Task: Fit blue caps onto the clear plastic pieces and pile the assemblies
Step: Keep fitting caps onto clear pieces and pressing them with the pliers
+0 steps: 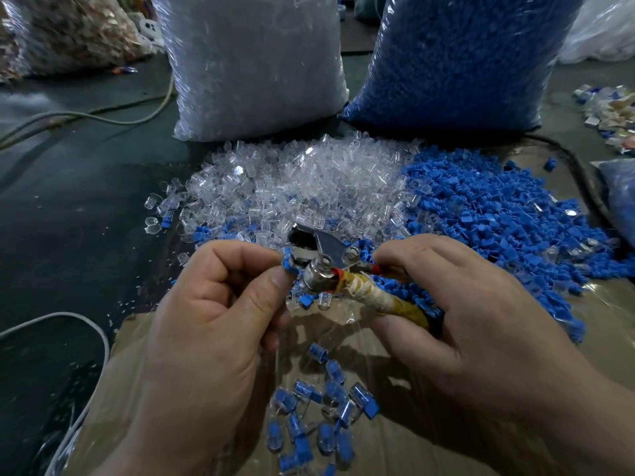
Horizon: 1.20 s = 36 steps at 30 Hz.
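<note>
My left hand (220, 304) pinches a blue cap piece (289, 263) between thumb and forefinger, held against the jaw of a metal crimping tool (318, 257). My right hand (457, 304) grips the tool's tape-wrapped handles (388, 300). Beyond the hands lies a heap of clear plastic pieces (309, 187), with a heap of blue caps (498, 214) to its right. Below the hands, several finished blue-and-clear assemblies (319, 417) lie piled on the cardboard sheet (395, 434).
Two big sacks stand at the back, one of clear pieces (254, 63) and one of blue caps (457, 60). Cables (103, 118) run across the dark floor at the left. A small blue bag (618, 197) and scattered scraps (611, 115) lie at the right.
</note>
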Each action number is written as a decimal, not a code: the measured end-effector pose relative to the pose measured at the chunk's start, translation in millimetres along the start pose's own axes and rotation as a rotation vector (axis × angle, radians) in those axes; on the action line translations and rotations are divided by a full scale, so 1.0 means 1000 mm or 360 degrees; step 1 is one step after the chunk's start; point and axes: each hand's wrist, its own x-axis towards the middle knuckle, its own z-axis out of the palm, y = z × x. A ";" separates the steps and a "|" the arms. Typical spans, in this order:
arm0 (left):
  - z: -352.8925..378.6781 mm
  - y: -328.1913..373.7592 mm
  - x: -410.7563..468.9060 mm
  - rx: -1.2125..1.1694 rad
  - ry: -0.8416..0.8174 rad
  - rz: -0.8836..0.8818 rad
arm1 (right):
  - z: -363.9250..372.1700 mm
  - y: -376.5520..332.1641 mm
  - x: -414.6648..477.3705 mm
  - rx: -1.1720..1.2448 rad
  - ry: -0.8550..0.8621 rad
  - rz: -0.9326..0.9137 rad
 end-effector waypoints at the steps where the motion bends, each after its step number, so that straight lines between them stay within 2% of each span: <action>1: 0.000 0.000 0.000 0.0005 0.0005 0.0009 | 0.000 0.000 0.000 0.0005 0.0002 0.0000; 16: -0.003 -0.004 -0.001 0.0059 0.0037 0.0092 | -0.001 0.000 0.000 -0.0032 -0.0010 -0.0053; 24: -0.002 -0.002 -0.001 -0.0015 -0.0046 0.0054 | 0.000 0.000 0.000 -0.0174 -0.0021 -0.0078; 32: -0.005 0.001 0.000 -0.0037 -0.0076 0.0054 | -0.001 -0.004 0.002 -0.0156 0.0049 -0.0113; 36: -0.005 0.001 0.001 0.0048 0.0006 0.0068 | 0.002 0.001 -0.001 -0.0176 0.0163 -0.0051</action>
